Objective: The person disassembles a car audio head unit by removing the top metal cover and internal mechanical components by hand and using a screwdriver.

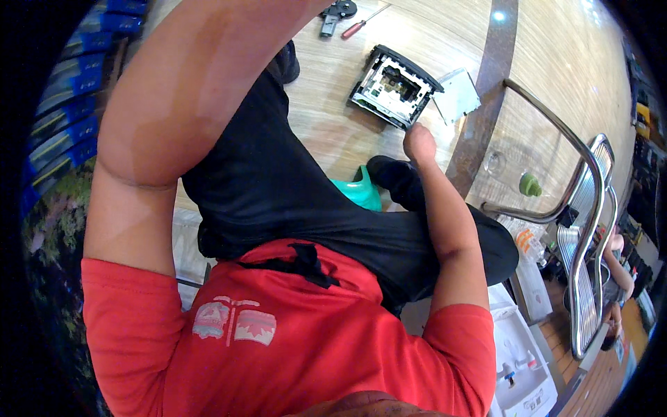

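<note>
On the pale wood-grain floor sits an opened electronic unit [393,87], with a black curved front panel and a bare whitish metal frame; its exact kind I cannot make out. My right hand [420,144] is closed at the unit's near right corner, the fingertips partly hidden there. My left forearm runs up past the top edge, so my left hand is out of sight. Close to where that arm leaves the view lie a red-handled screwdriver [356,29] and a black and grey part [338,12]. A spiral notepad [458,96] lies against the unit's right side.
A curved metal rail [556,118] and a slatted metal bench [580,240] stand at the right. Between my legs is a teal plastic piece [360,191]. A green-capped clear bottle [530,185] lies near the rail. An open white box [517,361] and another person [618,271] are lower right.
</note>
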Tool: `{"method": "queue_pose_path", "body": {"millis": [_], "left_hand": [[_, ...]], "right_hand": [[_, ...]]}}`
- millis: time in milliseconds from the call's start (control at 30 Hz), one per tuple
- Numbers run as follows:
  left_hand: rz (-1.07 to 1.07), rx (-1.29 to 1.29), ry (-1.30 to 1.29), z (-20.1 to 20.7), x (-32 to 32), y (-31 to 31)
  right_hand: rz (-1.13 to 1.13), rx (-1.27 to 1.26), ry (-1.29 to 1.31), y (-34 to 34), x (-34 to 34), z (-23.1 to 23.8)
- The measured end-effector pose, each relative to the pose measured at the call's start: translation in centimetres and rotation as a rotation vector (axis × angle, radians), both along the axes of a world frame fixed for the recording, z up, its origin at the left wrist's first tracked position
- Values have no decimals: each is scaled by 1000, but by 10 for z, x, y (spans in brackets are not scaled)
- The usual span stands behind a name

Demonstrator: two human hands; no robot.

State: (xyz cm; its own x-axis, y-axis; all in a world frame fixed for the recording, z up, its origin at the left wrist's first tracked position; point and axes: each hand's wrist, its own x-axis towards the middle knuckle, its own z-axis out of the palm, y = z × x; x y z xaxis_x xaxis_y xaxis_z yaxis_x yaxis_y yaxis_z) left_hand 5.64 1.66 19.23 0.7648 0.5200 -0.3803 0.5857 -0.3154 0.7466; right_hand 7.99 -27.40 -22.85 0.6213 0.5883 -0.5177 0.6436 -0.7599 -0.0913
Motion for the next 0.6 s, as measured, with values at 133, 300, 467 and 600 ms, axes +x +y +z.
{"method": "queue_pose_path", "body": {"millis": [133, 300, 467, 600], "left_hand": [[-239, 216, -715, -50, -39, 3], [-134, 188, -580, -47, -34, -1], [-194, 209, -617, -52, -37, 4], [-172, 268, -615, -53, -30, 0]], "right_hand": [[-85, 38, 57, 5, -1, 8], [-129, 9, 69, 8, -1, 10], [-140, 15, 34, 6, -3, 10], [-47, 40, -13, 3, -3, 8]]}}
